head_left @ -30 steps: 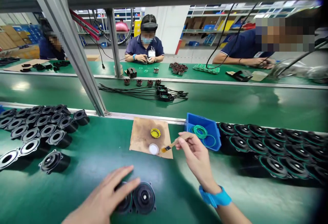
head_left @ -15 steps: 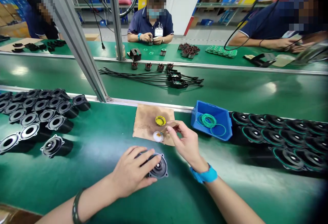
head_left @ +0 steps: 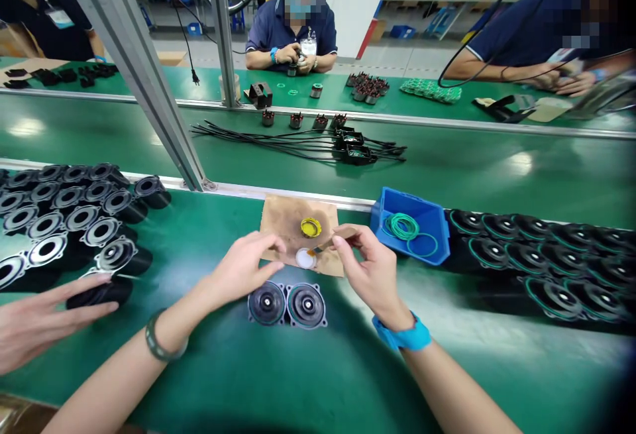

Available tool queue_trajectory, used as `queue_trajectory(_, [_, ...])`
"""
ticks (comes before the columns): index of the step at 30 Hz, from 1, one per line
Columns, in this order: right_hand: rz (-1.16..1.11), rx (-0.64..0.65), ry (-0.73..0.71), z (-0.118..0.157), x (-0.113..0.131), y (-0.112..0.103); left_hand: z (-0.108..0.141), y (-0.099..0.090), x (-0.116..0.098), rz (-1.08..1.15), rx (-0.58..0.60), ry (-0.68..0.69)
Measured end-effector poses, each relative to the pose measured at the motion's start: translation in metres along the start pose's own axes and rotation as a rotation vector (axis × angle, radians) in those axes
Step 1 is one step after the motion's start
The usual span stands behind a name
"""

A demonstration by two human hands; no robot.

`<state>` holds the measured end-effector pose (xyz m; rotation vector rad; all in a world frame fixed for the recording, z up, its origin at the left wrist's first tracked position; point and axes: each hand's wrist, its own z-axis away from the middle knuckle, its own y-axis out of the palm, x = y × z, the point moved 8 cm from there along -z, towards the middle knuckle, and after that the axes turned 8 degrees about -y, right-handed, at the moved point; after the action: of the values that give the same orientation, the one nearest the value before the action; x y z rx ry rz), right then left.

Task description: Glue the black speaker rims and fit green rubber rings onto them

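My left hand point(head_left: 248, 258) hovers over the near-left edge of the stained cardboard point(head_left: 278, 212), thumb and fingers apart, nothing in them. In my right hand point(head_left: 370, 262) a small brush point(head_left: 325, 246) is pinched, its brownish tip at a small white cap point(head_left: 305, 258). A yellow cap point(head_left: 311, 227) lies just behind. Below my hands, two round black motor housings stand side by side, face up: the left housing point(head_left: 267, 303) and the right housing point(head_left: 307, 305). Green shows around the rims of both. Neither hand touches them.
Another person's hand point(head_left: 64, 308) rests at a black housing on the left, by rows of housings point(head_left: 44, 222). A blue bin point(head_left: 412, 245) holds green rings point(head_left: 401, 226). Green-ringed housings point(head_left: 551, 262) fill the right. A metal post point(head_left: 149, 83) rises at left. Co-workers sit opposite.
My left hand has left the housing and moved up towards the cardboard, uncovering two housings. My right hand stays near the white cap. Another person's hand has come in at left.
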<state>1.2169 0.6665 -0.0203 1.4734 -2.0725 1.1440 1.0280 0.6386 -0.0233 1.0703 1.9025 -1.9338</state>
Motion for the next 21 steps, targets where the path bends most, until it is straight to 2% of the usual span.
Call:
queue_trajectory(3, [-0.027, -0.036, 0.036, 0.003, -0.004, -0.004, -0.026, 0.005, 0.009, -0.095, 0.041, 0.039])
queue_trajectory(6, [-0.078, -0.069, 0.092, 0.005, -0.009, -0.007, -0.03, 0.002, 0.009, -0.099, 0.006, 0.032])
queue_trajectory(10, [-0.15, -0.085, 0.154, 0.01, -0.015, -0.005, -0.001, -0.024, -0.002, 0.076, -0.136, 0.007])
queue_trajectory(12, [-0.177, -0.098, 0.168, 0.011, -0.017, -0.005, 0.02, -0.03, -0.009, 0.163, -0.103, 0.009])
queue_trajectory(16, [-0.256, -0.182, 0.197, 0.014, -0.016, -0.017, 0.055, -0.021, -0.019, 0.1, 0.034, 0.006])
queue_trajectory(19, [-0.408, -0.323, 0.207, 0.021, -0.007, -0.039, 0.07, -0.012, -0.028, -0.027, -0.023, 0.054])
queue_trajectory(21, [-0.468, -0.371, 0.195, 0.03, 0.003, -0.053, 0.076, -0.006, -0.036, -0.115, -0.089, 0.105])
